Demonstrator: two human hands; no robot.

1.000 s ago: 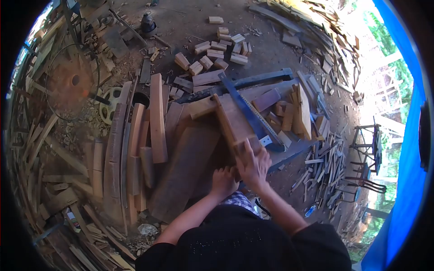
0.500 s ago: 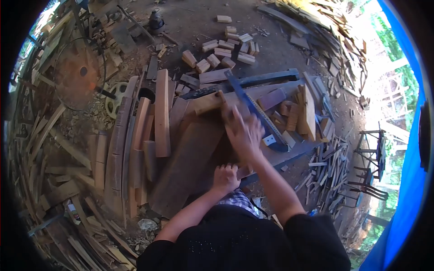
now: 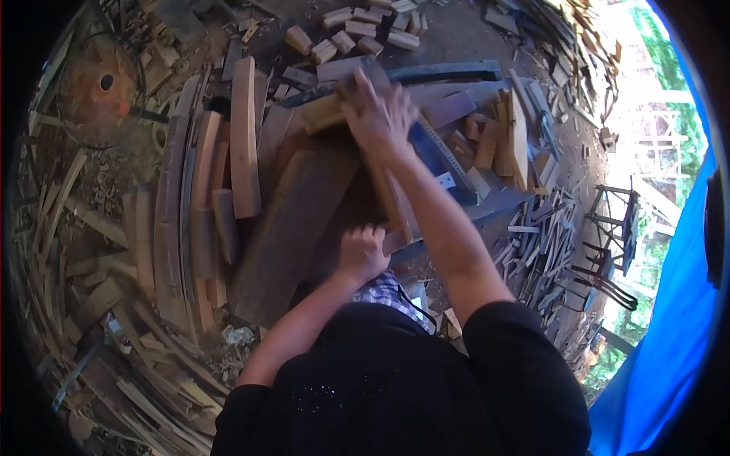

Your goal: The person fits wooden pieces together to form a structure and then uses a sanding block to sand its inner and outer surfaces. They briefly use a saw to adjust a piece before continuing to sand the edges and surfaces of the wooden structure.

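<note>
My right hand (image 3: 380, 118) reaches forward, blurred, its fingers stretched over a dark wooden block (image 3: 357, 82) at the far end of a narrow piece of wood (image 3: 395, 201). My left hand (image 3: 363, 253) is closed, fingers curled, close to the near end of that narrow piece; what lies inside its fingers is hidden. Left of both hands slants a wide dark board (image 3: 296, 220). A paler wooden block (image 3: 322, 114) lies beside my right wrist. To the right, a steel square (image 3: 441, 144) with ruler marks rests on the worktop (image 3: 490, 205).
Long planks (image 3: 245, 137) stand on the left. A round rusty fan-like disc (image 3: 99, 90) is at upper left. Cut blocks (image 3: 360, 29) lie on the ground ahead. Scrap strips (image 3: 532, 251) are piled at right, near a dark metal frame (image 3: 612, 228) and a blue tarp (image 3: 661, 327).
My right hand has pushed forward and away with the dark block, uncovering more of the narrow wood. My left hand stays near its end. The whole view has tilted downward.
</note>
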